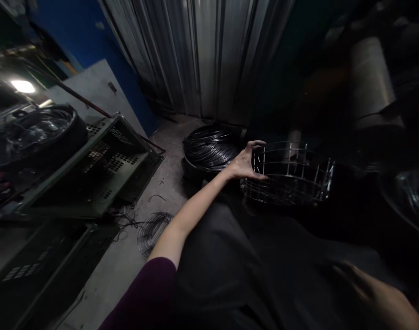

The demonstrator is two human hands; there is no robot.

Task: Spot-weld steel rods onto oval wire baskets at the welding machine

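Note:
My left hand (246, 164) reaches forward and grips the near-left side of a round metal wire basket (293, 176), with thumb below and fingers above its rim. The basket is held in the air, over dark cloth on my lap. My right hand (370, 284) is low at the right edge, blurred and in shadow, and apart from the basket. Its fingers look dark, and I cannot make out whether anything is in them. Just past my left hand, a coil of dark shiny wire (211, 146) fills a round black tub.
Green plastic crates (109, 176) lie tilted at the left, by a large round black tub (72, 133) with shiny contents. A loose wire coil (154, 231) lies on the concrete floor (166, 183). Corrugated metal sheeting (202, 55) stands behind. Dark machinery with a pale cylinder (372, 78) is at right.

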